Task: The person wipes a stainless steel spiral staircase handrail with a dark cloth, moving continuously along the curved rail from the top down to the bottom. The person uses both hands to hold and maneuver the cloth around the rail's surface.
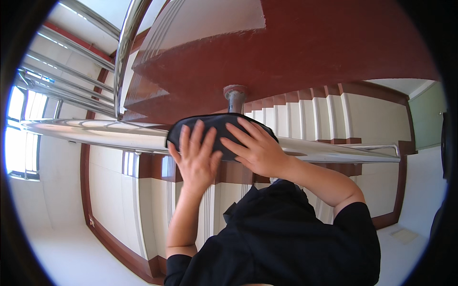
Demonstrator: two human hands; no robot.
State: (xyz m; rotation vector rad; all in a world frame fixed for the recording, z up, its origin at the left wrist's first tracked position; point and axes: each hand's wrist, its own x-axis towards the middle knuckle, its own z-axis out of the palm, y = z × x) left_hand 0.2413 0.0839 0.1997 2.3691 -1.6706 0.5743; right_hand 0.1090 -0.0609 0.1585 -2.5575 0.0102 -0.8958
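Observation:
A black, rounded, flat pouch or pad [223,143] with a smooth, leather-like surface lies across the stainless steel handrail [318,149]. My left hand [196,161] rests on its left part, fingers spread and pointing away from me. On its right part lies my right hand [256,146], fingers also apart and angled to the left. Neither hand is seen closing around the pouch or the rail; the far side of the pouch is hidden.
Beneath the rail, pale stairs [155,207] with dark red-brown edging run downward. A steel support post [236,102] meets a dark red painted surface [322,43] beyond. More steel railings [71,68] and a bright window [23,132] stand at the left.

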